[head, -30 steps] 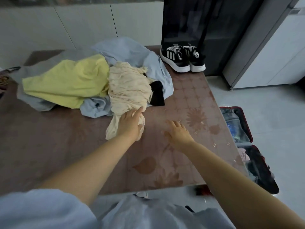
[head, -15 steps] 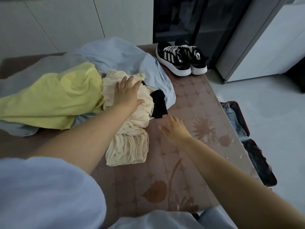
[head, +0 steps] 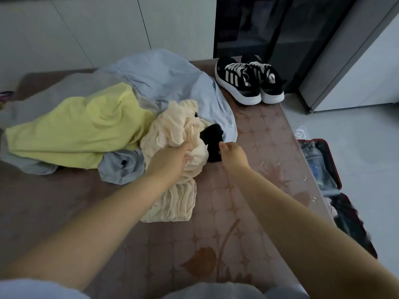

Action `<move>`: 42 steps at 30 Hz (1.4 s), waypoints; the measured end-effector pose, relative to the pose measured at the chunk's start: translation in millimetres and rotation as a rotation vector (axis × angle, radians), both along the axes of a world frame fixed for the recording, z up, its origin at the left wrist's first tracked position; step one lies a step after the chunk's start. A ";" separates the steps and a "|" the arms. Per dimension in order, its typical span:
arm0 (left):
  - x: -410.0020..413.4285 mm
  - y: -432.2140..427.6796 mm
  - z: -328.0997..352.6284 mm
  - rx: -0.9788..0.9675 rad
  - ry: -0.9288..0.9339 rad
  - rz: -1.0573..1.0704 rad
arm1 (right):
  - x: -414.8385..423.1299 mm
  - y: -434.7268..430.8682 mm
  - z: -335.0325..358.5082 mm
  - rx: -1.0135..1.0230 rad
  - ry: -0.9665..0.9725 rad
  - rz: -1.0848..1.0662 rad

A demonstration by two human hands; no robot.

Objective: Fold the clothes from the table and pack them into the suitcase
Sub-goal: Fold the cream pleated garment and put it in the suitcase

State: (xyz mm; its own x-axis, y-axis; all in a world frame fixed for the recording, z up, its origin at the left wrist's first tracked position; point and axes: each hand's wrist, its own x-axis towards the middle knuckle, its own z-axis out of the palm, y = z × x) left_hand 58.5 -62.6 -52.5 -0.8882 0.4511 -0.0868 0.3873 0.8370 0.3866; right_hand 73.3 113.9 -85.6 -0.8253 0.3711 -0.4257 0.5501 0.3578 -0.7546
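Cream garment (head: 172, 203) lying crumpled on table (head: 248, 212), at front of clothes pile, against yellow garment (head: 86, 130) and light blue garment (head: 168, 78). Left hand (head: 170, 162) gripping its middle, fingers curling into fabric. Right hand (head: 234, 155) curling fingers at edge of black garment (head: 212, 137); can't tell if pinching. Suitcase (head: 313, 140) lying open on floor, right of table.

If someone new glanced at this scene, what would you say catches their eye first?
Probably the yellow garment, bright at the left of the table. Mid-table, the left hand grips the cream garment, with the right hand at a black cloth beside it. Sneakers stand at its far right corner; an open suitcase lies on the floor at right.
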 end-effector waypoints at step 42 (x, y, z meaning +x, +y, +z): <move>28.4 28.2 20.7 0.109 -0.007 0.037 | 109.6 143.2 20.9 0.180 0.146 -0.157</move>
State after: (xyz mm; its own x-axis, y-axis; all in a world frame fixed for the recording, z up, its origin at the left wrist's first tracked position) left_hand 86.9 -34.4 -31.8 -0.9041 0.4250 -0.0453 0.3538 0.8037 0.4785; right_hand 182.9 257.1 -64.7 -0.7994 0.5584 -0.2220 0.4994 0.4120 -0.7622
